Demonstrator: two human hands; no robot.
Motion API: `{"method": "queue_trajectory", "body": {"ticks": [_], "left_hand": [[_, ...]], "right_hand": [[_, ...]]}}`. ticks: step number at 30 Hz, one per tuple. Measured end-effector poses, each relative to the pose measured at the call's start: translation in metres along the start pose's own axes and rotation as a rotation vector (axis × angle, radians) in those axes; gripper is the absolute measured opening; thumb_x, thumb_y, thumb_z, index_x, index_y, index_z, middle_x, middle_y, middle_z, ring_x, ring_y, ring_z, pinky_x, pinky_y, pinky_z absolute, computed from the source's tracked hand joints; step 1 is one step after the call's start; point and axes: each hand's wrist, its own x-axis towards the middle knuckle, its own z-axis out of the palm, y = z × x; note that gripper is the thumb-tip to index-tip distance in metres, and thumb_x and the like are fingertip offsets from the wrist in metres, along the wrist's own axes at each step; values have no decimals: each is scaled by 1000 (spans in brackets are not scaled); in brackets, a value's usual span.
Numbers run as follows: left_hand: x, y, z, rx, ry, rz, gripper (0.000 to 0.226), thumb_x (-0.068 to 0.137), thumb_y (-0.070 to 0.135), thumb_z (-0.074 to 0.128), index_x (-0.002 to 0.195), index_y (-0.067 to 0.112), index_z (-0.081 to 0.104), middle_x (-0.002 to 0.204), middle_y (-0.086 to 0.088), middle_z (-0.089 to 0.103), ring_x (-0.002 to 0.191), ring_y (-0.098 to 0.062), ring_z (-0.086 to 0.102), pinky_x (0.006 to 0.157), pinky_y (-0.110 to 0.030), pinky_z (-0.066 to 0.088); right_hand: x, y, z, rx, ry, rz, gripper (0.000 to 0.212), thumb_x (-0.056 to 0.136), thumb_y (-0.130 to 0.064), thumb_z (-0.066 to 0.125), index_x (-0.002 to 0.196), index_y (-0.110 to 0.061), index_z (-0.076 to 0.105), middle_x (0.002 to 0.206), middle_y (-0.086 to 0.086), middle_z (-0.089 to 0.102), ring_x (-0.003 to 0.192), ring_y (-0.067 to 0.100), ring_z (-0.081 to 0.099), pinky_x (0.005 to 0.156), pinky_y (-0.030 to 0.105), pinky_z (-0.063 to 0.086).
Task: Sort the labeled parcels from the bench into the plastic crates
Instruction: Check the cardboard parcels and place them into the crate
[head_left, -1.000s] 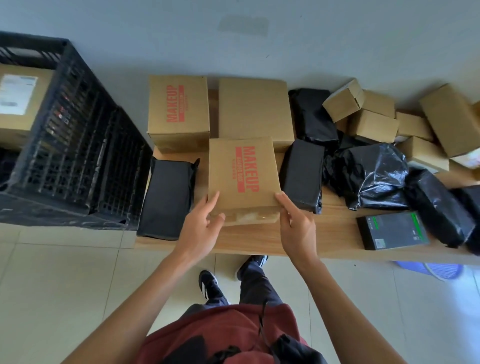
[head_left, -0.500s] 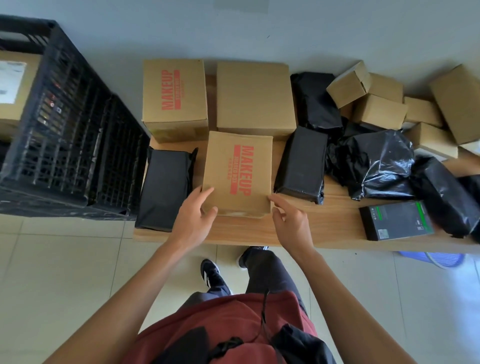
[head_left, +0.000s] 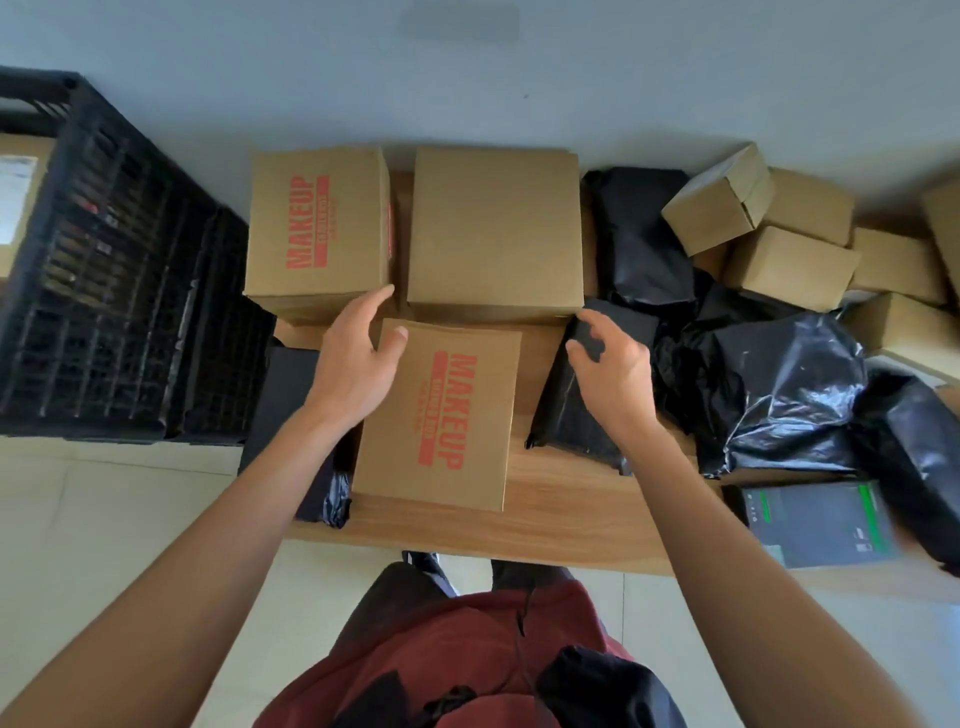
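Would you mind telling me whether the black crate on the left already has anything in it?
Not empty. Through the black crate, at the picture's left edge, a cardboard box with a white label shows inside it. How full it is, cannot tell.

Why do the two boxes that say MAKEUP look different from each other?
The front MAKEUP box lies near the bench's edge, under the left hand; the back MAKEUP box stands by the wall, beside that hand's fingertips. The front box looks flatter, while the back box looks taller. The front box's word reads downward, the back box's upward. Both are brown cardboard with red letters, and both are shut.
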Motion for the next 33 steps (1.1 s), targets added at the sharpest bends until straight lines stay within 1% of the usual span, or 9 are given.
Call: {"method": "queue_trajectory", "body": {"ticks": [4,9,17,20,23,25,28,30,33], "left_hand": [[30,22,9,2,-2,-50,55,107,27,55,159,26,39,160,0,43,149,-16,37,122,-39,33],[71,31,22,-28,-69,-42,58,107,28,54,161,26,34,165,7,36,152,-12,32,126,-44,28],[142,33,34,-14,-98,-140,64,105,26,60,162,21,32,168,1,32,155,-19,28,127,-42,24],[159,32,39,15,-109,-169,67,104,26,61,163,21,29,170,-2,27,157,-21,23,128,-46,22],[173,34,44,17,-122,-191,71,104,22,61,165,18,24,171,-5,24,158,-22,19,129,-41,19],[180,36,46,-14,-130,-208,74,103,20,61,165,19,22,170,-4,27,156,-22,24,125,-33,21],[185,34,47,-77,-128,-234,77,101,16,62,166,21,20,169,-1,29,154,-20,29,115,-24,23],[187,33,48,-84,-120,-238,78,100,15,62,166,21,21,169,-1,29,154,-19,29,115,-23,23],[186,33,47,-74,-116,-240,78,101,18,62,166,23,20,169,0,28,154,-19,28,119,-27,23]], "right_hand": [[47,-3,-5,-36,-59,-14,48,103,-21,63,150,-21,52,131,6,65,115,22,63,87,22,43],[90,-4,-5,-170,-190,-79,62,98,-14,66,156,-18,43,151,5,53,133,26,55,103,37,50],[141,-17,0,-242,-241,24,74,95,-16,66,161,-20,32,158,1,47,140,25,48,110,41,47],[156,-25,7,-234,-247,67,76,96,-17,67,162,-22,28,154,4,50,136,29,51,107,43,49],[167,-29,16,-183,-231,120,79,95,-22,67,163,-26,25,150,5,53,133,26,54,107,43,50],[173,-29,22,-119,-214,153,80,95,-22,66,163,-27,25,143,1,57,124,20,57,100,36,51],[180,-26,27,-24,-186,205,78,96,-18,65,162,-31,27,124,-10,55,101,7,56,78,13,45],[182,-25,27,8,-169,210,76,96,-16,65,161,-31,30,121,-12,55,88,-5,56,60,0,40],[178,-26,28,57,-140,202,76,93,-15,67,160,-29,34,123,-11,61,90,-8,57,60,-6,38]]}}
